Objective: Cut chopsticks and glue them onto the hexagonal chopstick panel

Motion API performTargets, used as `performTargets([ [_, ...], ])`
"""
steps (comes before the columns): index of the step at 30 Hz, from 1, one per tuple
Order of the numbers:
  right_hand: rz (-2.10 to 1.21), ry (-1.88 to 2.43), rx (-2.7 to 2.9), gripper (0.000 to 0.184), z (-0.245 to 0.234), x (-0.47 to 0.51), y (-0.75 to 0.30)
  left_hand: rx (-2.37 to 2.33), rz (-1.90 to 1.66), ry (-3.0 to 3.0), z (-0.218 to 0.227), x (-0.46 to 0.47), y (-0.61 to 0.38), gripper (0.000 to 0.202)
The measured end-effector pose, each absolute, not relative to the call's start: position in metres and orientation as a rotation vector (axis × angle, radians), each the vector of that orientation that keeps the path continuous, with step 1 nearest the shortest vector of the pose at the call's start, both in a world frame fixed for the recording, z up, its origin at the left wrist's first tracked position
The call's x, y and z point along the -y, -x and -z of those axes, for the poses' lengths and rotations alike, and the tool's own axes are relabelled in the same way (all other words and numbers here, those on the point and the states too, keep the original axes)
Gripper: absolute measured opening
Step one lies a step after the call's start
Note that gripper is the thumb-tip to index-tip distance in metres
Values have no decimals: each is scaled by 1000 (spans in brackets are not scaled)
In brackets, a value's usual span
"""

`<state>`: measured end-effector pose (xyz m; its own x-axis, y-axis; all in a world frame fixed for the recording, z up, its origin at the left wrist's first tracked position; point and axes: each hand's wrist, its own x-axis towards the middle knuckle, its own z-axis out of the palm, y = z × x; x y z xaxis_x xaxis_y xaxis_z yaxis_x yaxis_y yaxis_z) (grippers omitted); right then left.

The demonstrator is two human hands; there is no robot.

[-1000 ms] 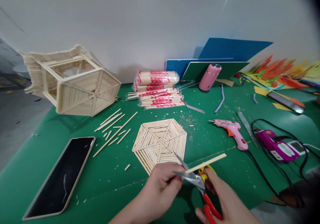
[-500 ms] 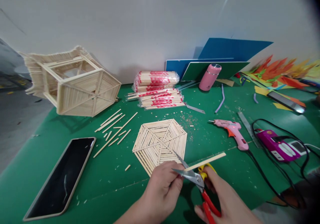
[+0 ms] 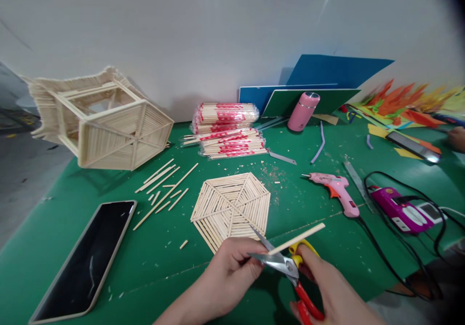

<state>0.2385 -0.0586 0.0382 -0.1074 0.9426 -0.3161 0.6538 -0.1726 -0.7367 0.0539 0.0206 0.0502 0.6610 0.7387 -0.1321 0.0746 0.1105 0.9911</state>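
My left hand [image 3: 236, 274] pinches one end of a pale wooden stick [image 3: 300, 238], which slants up to the right. In my right hand [image 3: 323, 286] is a pair of scissors [image 3: 281, 263] with red and yellow handles. The scissor blades are parted, with the stick lying between them close to my left fingertips. Just beyond the hands, a hexagonal panel of wooden sticks [image 3: 232, 206] lies flat on the green table [image 3: 163, 276]. Cut sticks [image 3: 165, 194] of several lengths are scattered to its left.
A stick-built lantern-like frame [image 3: 125, 131] stands at the back left, a phone [image 3: 85, 262] in front. Bagged sticks [image 3: 228, 121] lie by the wall. On the right are a pink glue gun [image 3: 336, 189], a purple power strip [image 3: 395, 211], cables and a pink bottle [image 3: 303, 112]. Another person's hand [image 3: 457, 137] shows far right.
The scissors and stick have shifted and tilted slightly, with the blades still parted around the stick. The view has moved a little. Another person's hand now shows more at the right edge.
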Motion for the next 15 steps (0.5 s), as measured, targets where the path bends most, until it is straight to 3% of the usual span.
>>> performTargets([
  [5,-1136,1845,1709,46,-36,58,-236,-816,-715,-1642,-46,-17,-57,21],
  [15,-1051,1924,1820,71,-38,58,-238,-760,-682,-1646,-48,-21,-50,19],
])
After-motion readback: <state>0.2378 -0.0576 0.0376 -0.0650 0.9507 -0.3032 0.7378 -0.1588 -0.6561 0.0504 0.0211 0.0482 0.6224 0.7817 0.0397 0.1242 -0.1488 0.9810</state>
